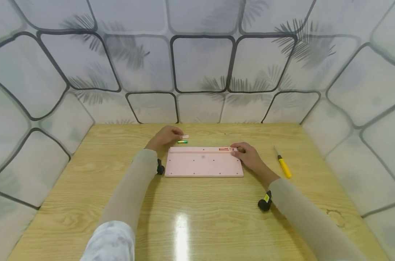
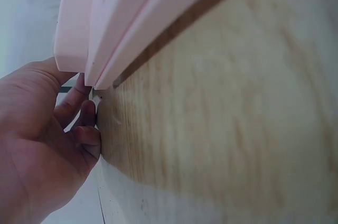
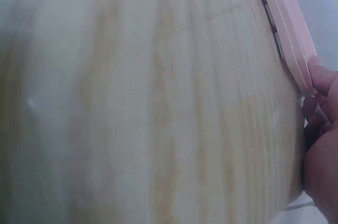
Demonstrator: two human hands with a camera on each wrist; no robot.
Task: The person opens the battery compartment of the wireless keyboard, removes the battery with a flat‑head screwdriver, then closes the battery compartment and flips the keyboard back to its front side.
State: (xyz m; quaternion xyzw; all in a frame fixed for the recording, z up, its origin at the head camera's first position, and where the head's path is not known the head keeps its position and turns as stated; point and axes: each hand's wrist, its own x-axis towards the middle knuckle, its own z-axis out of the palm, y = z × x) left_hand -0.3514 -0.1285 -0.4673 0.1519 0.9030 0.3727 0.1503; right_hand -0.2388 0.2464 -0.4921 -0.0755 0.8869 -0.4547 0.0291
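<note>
A pink keyboard (image 1: 204, 165) lies with its screwed underside up, keys facing the table. Along its far edge, on the right, the battery compartment (image 1: 223, 149) is uncovered, orange inside. My right hand (image 1: 249, 157) grips the far right corner, thumb on the pink case in the right wrist view. Beyond the keyboard's far left corner, my left hand (image 1: 166, 137) pinches a small pale battery cover (image 1: 185, 136) near the tabletop. A green battery (image 1: 182, 142) lies just below that cover, close to the keyboard. In the left wrist view, the keyboard edge hides the left fingertips.
To the right of the keyboard, a yellow-handled screwdriver (image 1: 284, 167) rests on the wooden table (image 1: 197, 217), its tip pointing away. Patterned, cloth-like walls (image 1: 202, 65) enclose the table at the back and both sides.
</note>
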